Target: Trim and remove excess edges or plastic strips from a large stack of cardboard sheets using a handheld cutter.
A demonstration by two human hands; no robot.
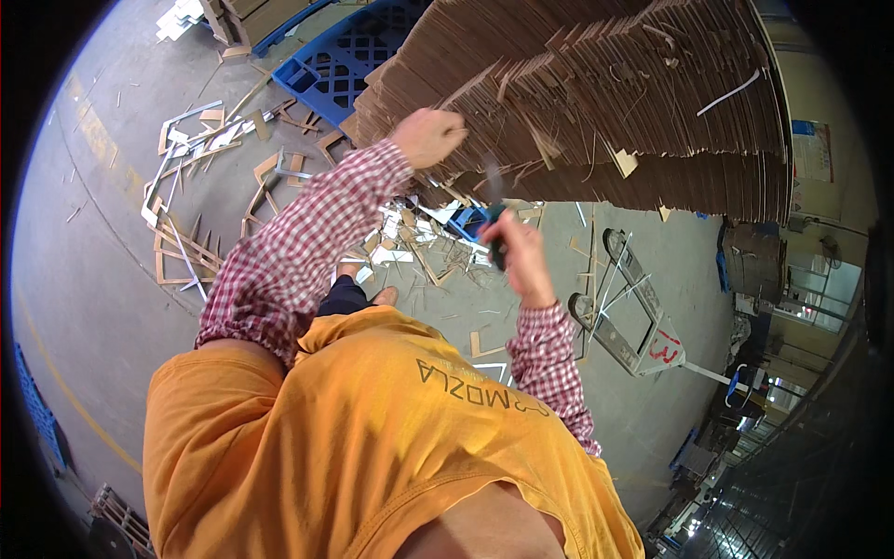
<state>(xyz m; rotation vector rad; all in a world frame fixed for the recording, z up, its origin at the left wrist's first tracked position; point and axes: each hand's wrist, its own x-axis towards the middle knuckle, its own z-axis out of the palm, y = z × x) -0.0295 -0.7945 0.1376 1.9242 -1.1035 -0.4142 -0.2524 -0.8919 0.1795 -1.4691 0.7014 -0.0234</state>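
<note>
A tall stack of brown cardboard sheets (577, 121) rises in front of me, its cut edges ragged with torn strips and loose flaps. My left hand (428, 137) is closed against the near left part of the stack; whatever its curled fingers hold, if anything, is hidden. Lower and to the right, my right hand (523, 256) grips a knife (497, 238) by its dark handle. The thin blade looks blurred and points up toward the sheet edges, and I cannot tell whether it touches them.
Cardboard and white offcuts (200, 154) litter the floor at left, with more scraps (410, 244) by my feet. A blue plastic pallet (340, 65) lies beside the stack. At right stands a grey pallet jack (633, 326), its forks toward the stack.
</note>
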